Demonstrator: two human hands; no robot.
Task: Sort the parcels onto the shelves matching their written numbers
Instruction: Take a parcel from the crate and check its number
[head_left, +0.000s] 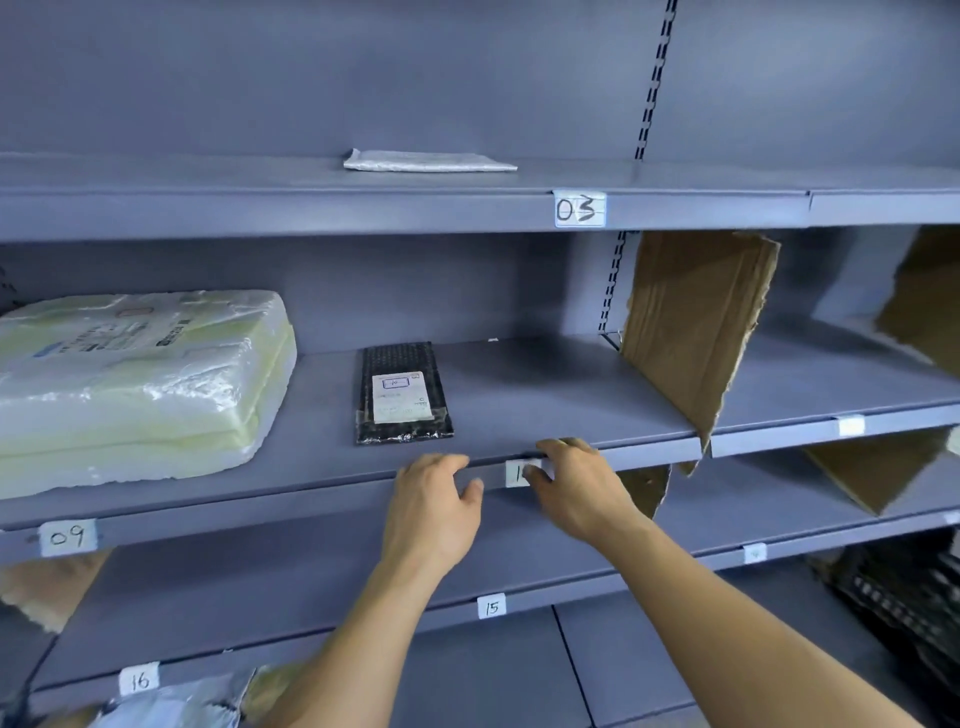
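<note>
A small black bubble mailer (404, 393) with a white label lies flat on the middle grey shelf (545, 395). My left hand (434, 512) hovers just below the shelf's front edge, fingers loosely curled and holding nothing. My right hand (576, 486) is beside it, also holding nothing, and partly covers a white number tag (516, 473) on the shelf lip. A large cream parcel (130, 384) in clear wrap sits on the same shelf at the left, above the tag "09" (68, 536). A flat white mailer (428, 161) lies on the shelf tagged "03" (579, 209).
Torn cardboard dividers (696, 332) stand at the right end of the middle shelf and further right. Lower shelves carry tags "15" (491, 607) and "16" (138, 679). A plastic-wrapped parcel (171, 706) shows at the bottom left, and a black crate (904, 608) at the lower right.
</note>
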